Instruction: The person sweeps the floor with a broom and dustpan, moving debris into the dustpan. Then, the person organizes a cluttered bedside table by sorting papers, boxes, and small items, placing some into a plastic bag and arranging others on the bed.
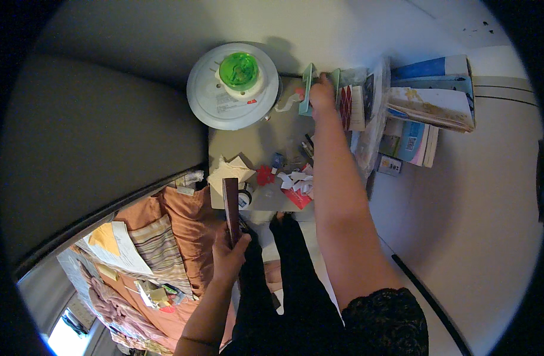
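Note:
My left hand is wrapped round the lower end of a slim, dark brown flat thing, seen almost edge-on; whether it is a book or a box I cannot tell. It stands up in front of the table's near edge. At the back of the table, my right hand reaches between the upright sides of a pale green holder. Its fingers are mostly hidden, so what they grip does not show. Just right of that hand stands a book with a red diamond pattern.
On the table are a white round appliance with a green-topped cup, crumpled paper, a roll of tape and red-and-white scraps. Books stack at right; an orange-covered bed lies left.

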A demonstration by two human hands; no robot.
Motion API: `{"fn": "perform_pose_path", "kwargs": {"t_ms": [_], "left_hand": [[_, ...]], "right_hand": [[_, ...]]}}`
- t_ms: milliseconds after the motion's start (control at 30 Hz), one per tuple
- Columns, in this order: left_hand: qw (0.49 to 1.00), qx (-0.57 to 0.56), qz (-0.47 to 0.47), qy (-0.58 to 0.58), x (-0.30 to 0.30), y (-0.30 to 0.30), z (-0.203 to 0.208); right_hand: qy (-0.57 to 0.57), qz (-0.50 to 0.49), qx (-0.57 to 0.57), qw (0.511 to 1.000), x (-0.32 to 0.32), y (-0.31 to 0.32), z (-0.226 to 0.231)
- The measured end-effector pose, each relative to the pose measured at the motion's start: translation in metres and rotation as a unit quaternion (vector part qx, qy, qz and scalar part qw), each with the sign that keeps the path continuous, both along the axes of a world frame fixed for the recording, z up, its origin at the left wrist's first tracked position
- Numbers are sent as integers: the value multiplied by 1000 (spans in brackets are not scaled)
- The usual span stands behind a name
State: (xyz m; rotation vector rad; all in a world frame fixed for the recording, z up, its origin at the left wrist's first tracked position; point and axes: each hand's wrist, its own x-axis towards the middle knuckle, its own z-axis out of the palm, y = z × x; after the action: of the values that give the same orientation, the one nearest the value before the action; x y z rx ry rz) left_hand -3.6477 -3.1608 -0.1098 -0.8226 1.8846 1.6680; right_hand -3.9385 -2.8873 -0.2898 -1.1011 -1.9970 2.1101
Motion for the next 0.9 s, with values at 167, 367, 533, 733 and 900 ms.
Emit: {"fn": "perform_pose_path", "kwargs": {"t_ms": [167, 367, 533, 733, 900], "left_hand": [[1000, 7, 0, -15, 1, -1, 6], [1000, 17, -9, -23, -2, -2, 9], [999, 35, 3, -41, -2, 0, 14], [1000, 25, 9, -13, -2, -1, 17], [999, 31, -16, 12, 1, -7, 9]], "right_hand": [[-25, 29, -59, 998, -5, 0, 16], [-100, 22, -140, 985, -11, 22, -5], [-117, -25, -266, 956, 13, 20, 4], [-184, -6, -90, 979, 57, -18, 61], [36, -40, -195, 979, 33, -4, 35]]}}
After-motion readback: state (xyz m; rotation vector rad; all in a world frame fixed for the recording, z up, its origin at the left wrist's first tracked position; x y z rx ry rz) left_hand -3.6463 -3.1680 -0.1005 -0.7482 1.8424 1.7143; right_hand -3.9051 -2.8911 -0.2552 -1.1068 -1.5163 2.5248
